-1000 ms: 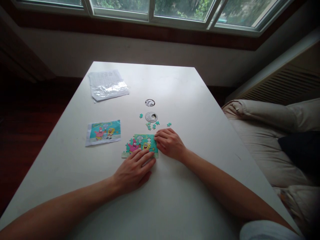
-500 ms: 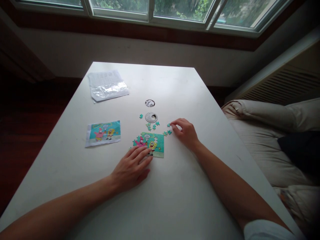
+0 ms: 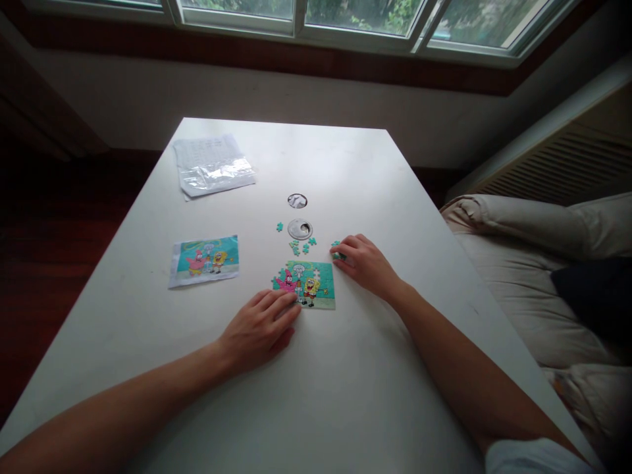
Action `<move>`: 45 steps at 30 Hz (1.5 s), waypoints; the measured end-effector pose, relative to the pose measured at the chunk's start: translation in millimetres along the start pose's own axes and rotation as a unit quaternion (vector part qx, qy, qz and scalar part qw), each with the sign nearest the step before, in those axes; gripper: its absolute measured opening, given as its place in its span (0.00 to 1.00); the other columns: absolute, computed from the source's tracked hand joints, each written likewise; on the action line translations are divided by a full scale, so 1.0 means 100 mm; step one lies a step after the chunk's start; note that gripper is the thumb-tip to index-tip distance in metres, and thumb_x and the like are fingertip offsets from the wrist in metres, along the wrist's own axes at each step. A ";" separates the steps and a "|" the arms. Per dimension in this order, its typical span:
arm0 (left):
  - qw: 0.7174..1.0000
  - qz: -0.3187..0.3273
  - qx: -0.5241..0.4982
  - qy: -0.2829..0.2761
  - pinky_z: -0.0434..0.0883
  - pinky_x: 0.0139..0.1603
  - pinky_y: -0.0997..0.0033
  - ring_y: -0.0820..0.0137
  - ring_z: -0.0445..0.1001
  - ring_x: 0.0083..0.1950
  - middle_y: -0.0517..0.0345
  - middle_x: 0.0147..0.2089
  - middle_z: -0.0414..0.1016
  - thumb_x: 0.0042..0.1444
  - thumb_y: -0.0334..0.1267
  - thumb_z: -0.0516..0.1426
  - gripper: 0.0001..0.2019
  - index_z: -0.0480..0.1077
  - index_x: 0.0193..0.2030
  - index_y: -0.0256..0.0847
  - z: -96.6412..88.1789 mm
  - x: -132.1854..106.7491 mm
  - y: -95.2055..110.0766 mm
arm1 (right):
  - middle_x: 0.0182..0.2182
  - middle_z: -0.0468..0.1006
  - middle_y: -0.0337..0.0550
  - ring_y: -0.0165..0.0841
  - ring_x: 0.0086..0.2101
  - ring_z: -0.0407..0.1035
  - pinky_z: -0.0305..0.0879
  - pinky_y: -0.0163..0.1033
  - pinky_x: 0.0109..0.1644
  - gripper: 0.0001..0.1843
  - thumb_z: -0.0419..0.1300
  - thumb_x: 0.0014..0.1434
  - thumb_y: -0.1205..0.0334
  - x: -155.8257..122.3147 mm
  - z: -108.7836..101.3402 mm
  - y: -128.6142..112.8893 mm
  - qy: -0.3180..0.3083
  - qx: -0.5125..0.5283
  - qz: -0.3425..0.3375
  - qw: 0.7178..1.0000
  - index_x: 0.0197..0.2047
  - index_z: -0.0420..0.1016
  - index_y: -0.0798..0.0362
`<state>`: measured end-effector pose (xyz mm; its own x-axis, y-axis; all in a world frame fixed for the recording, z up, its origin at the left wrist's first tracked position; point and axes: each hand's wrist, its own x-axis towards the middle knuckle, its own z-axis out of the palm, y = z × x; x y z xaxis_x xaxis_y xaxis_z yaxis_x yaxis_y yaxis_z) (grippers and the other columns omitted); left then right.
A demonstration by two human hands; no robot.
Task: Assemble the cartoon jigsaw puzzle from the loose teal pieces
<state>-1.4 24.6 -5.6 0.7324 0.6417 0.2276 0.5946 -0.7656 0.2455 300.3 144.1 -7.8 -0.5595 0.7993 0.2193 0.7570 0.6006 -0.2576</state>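
Note:
A partly assembled jigsaw puzzle (image 3: pixel 320 283) with cartoon figures on teal lies on the white table, with gaps near its top and an uneven left edge. My left hand (image 3: pixel 261 327) lies flat over its lower left corner, fingers stretched out and touching it. Just beyond its upper right corner, the curled fingers of my right hand (image 3: pixel 363 263) are on a few loose teal puzzle pieces (image 3: pixel 336 244), partly hiding them. Several more loose pieces (image 3: pixel 305 249) lie above the puzzle. One single piece (image 3: pixel 279 226) sits apart to the left.
A picture sheet (image 3: pixel 205 260) showing the same cartoon scene lies left of the puzzle. Papers in a clear plastic sleeve (image 3: pixel 214 168) rest at the far left. Two round inserts (image 3: pixel 299 229) are set in the table (image 3: pixel 345 171). A beige sofa (image 3: pixel 523 283) stands at the right.
The puzzle has slid to the right, uncovering more of it from under my left hand. My right fingers have shifted over the loose pieces at right, which now sit closer together.

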 end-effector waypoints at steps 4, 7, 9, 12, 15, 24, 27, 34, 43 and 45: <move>0.999 0.034 -0.018 0.010 0.68 0.63 0.53 0.57 0.70 0.62 0.44 0.63 0.72 0.66 0.35 0.53 0.16 0.70 0.59 0.38 0.01 -0.02 0.01 | 0.42 0.77 0.48 0.42 0.44 0.66 0.66 0.48 0.49 0.08 0.62 0.65 0.60 -0.01 0.01 0.04 0.010 -0.016 0.018 1.000 0.46 0.78 0.50; 0.998 0.057 -0.032 0.016 0.68 0.64 0.53 0.58 0.71 0.61 0.45 0.59 0.75 0.65 0.35 0.54 0.14 0.71 0.56 0.38 0.01 -0.02 0.03 | 0.40 0.77 0.48 0.43 0.44 0.66 0.65 0.49 0.48 0.07 0.62 0.64 0.59 -0.02 0.03 0.05 0.038 -0.035 0.052 0.997 0.44 0.78 0.50; 0.998 0.057 -0.035 0.017 0.68 0.65 0.53 0.59 0.72 0.61 0.46 0.57 0.76 0.65 0.34 0.54 0.14 0.71 0.55 0.38 0.00 -0.02 0.04 | 0.39 0.76 0.48 0.44 0.43 0.66 0.65 0.50 0.48 0.07 0.62 0.64 0.58 -0.02 0.04 0.05 0.053 -0.045 0.075 0.995 0.44 0.78 0.50; 0.998 0.053 -0.041 0.009 0.68 0.65 0.53 0.59 0.71 0.62 0.45 0.59 0.75 0.65 0.35 0.54 0.14 0.71 0.56 0.39 0.01 -0.01 0.04 | 0.38 0.76 0.48 0.44 0.43 0.66 0.64 0.49 0.47 0.06 0.61 0.64 0.58 -0.03 0.05 0.03 0.060 -0.043 0.083 0.994 0.41 0.77 0.50; 0.997 0.066 -0.048 0.001 0.68 0.67 0.53 0.58 0.69 0.65 0.44 0.61 0.74 0.65 0.35 0.54 0.15 0.70 0.57 0.39 0.02 -0.01 0.03 | 0.38 0.76 0.48 0.43 0.42 0.66 0.64 0.49 0.46 0.06 0.61 0.65 0.58 -0.03 0.07 0.01 0.068 -0.034 0.085 0.993 0.41 0.77 0.50; 0.991 0.115 -0.071 -0.003 0.63 0.71 0.54 0.60 0.68 0.67 0.46 0.63 0.73 0.64 0.36 0.55 0.14 0.71 0.56 0.40 0.04 -0.02 0.04 | 0.39 0.76 0.48 0.43 0.43 0.66 0.65 0.50 0.49 0.09 0.57 0.68 0.59 -0.01 0.12 -0.06 0.118 0.003 0.074 0.990 0.42 0.78 0.50; 0.991 0.077 -0.107 0.026 0.66 0.68 0.57 0.64 0.73 0.60 0.49 0.58 0.77 0.65 0.35 0.54 0.12 0.72 0.53 0.42 -0.01 0.01 -0.01 | 0.39 0.77 0.47 0.42 0.42 0.67 0.65 0.49 0.49 0.10 0.55 0.69 0.59 -0.01 0.14 -0.15 0.128 0.047 0.037 0.990 0.41 0.78 0.50; 0.944 -0.216 -0.205 0.141 0.73 0.51 0.65 0.66 0.76 0.48 0.52 0.46 0.79 0.68 0.38 0.52 0.12 0.77 0.43 0.42 -0.37 0.08 -0.34 | 0.39 0.77 0.46 0.39 0.42 0.66 0.63 0.48 0.50 0.09 0.56 0.69 0.60 -0.04 0.27 -0.35 0.090 0.061 -0.050 0.993 0.41 0.77 0.49; 0.944 -0.261 -0.174 0.108 0.67 0.30 0.75 0.69 0.74 0.41 0.54 0.44 0.78 0.66 0.42 0.52 0.13 0.77 0.42 0.41 -0.43 0.37 -0.55 | 0.47 0.74 0.49 0.42 0.48 0.65 0.64 0.48 0.53 0.09 0.59 0.67 0.58 -0.18 0.19 -0.47 0.040 0.026 -0.062 0.997 0.49 0.75 0.49; 0.946 -0.255 -0.164 0.117 0.67 0.31 0.74 0.69 0.74 0.41 0.54 0.44 0.78 0.66 0.41 0.52 0.13 0.78 0.41 0.41 -0.37 0.47 -0.60 | 0.48 0.74 0.50 0.43 0.49 0.65 0.63 0.49 0.54 0.09 0.59 0.67 0.60 -0.22 0.16 -0.50 0.025 0.007 -0.061 0.998 0.50 0.74 0.49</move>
<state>-14.3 102.2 25.1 0.2618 0.9454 0.1942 0.6875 -0.3239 0.6499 269.4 96.8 -15.3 -0.6298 0.7178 0.2969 0.6790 0.6944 -0.2385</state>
